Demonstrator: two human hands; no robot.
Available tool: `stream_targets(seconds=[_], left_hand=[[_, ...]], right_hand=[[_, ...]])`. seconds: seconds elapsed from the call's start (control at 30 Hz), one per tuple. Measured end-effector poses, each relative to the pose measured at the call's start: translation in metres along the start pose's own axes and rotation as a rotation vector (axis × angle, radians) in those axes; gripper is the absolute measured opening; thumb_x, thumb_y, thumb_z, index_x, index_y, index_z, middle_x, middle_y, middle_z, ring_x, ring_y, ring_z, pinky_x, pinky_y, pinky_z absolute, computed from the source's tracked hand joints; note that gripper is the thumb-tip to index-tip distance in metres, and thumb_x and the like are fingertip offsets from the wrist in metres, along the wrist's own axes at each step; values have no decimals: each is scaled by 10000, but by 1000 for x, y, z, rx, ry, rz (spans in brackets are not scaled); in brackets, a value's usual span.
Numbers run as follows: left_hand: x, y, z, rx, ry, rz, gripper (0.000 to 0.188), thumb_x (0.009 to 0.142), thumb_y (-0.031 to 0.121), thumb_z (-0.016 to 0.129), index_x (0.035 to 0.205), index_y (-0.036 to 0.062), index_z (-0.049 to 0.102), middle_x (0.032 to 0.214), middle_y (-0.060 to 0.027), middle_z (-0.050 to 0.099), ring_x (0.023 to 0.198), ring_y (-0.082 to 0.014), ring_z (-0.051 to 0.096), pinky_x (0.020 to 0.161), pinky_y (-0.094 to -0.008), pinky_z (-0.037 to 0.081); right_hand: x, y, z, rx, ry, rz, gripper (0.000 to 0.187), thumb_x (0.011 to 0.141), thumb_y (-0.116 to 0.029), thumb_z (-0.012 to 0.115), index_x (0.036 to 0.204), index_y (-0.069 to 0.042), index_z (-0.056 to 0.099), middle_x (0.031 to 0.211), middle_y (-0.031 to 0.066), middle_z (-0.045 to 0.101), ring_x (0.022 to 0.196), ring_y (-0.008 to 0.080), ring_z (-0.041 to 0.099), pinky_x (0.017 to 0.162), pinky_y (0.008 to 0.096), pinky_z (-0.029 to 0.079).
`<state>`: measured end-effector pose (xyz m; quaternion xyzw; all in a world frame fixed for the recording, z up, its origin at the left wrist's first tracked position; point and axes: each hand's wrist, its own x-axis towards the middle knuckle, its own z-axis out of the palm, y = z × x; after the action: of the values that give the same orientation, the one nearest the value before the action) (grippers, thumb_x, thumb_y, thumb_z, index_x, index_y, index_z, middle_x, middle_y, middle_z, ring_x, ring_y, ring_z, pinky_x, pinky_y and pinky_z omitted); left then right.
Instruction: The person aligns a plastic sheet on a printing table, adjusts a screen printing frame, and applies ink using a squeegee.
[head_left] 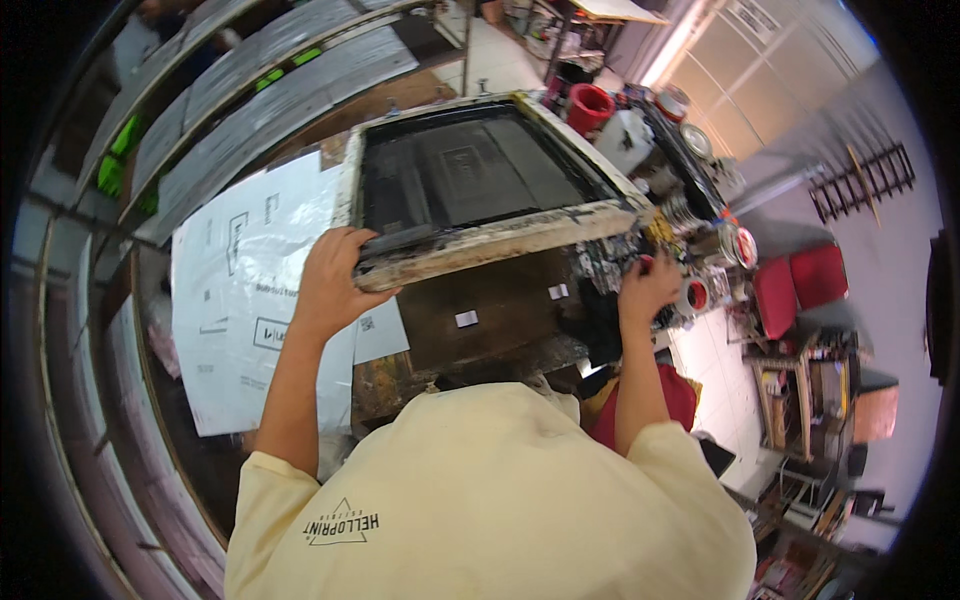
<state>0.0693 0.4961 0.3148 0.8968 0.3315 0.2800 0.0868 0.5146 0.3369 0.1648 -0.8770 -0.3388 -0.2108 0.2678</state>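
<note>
A wooden-framed printing screen [470, 170] with dark mesh is tilted up over the brown worktable [480, 340], its near edge raised. My left hand [338, 275] grips the near left corner of the frame, thumb below and fingers on top. On the bare board under the raised edge are two small white pieces; one white piece [467, 319] is near the middle. At the cluttered right side of the table, my right hand [652, 288] is curled beside the jars, with a bit of red at its fingers. What it holds is too small to name.
Left of the screen lie white printed plastic sheets [250, 300]. Metal drying racks [130, 370] run along the left. Crowding the right side are a red bucket [590, 107], a white jug [625, 140] and several open tins. A red chair [800, 285] stands farther right.
</note>
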Motion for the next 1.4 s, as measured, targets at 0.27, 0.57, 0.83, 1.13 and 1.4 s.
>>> stream_targets(seconds=[0.27, 0.57, 0.83, 1.13, 1.4], left_hand=[[11, -4, -13, -77, -9, -48, 1208, 606, 274, 931, 1599, 95, 267, 1117, -154, 633, 1090, -373, 589, 963, -456, 462], [28, 9, -41, 226, 358, -7, 1183, 613, 436, 896, 1584, 108, 305, 1224, -166, 606, 1188, -382, 578, 1166, -509, 318], [-107, -41, 134, 12, 86, -401, 725, 940, 445, 667, 1480, 9, 459, 1519, -258, 412, 1429, -435, 371, 1202, -496, 294], [-65, -155, 215, 341, -139, -1084, 711, 1041, 482, 442, 1599, 67, 292, 1681, -201, 172, 1554, -425, 92, 1221, -630, 45], [-89, -190, 243, 301, 249, -1002, 440, 1082, 295, 412, 1442, 76, 541, 1525, -115, 503, 1440, -393, 396, 1210, -604, 174]], right_hand=[[11, -291, -122, 707, -351, -1053, 389, 878, -200, 656, 1216, -13, 615, 1195, 177, 630, 1169, 347, 567, 1047, 513, 379], [13, -369, -99, 398, -244, -1147, 242, 918, -333, 621, 1005, -107, 616, 931, 59, 606, 974, 266, 599, 964, 584, 348], [45, -408, -112, 349, -177, -1135, 262, 944, -355, 633, 966, -95, 655, 935, 64, 681, 936, 266, 647, 925, 536, 367], [66, -422, -108, 336, -147, -1131, 329, 920, -417, 656, 941, -89, 681, 890, 65, 690, 882, 271, 668, 905, 512, 369], [63, -419, -107, 370, -157, -1117, 318, 910, -396, 670, 976, -85, 674, 847, 65, 672, 877, 281, 646, 866, 494, 373]])
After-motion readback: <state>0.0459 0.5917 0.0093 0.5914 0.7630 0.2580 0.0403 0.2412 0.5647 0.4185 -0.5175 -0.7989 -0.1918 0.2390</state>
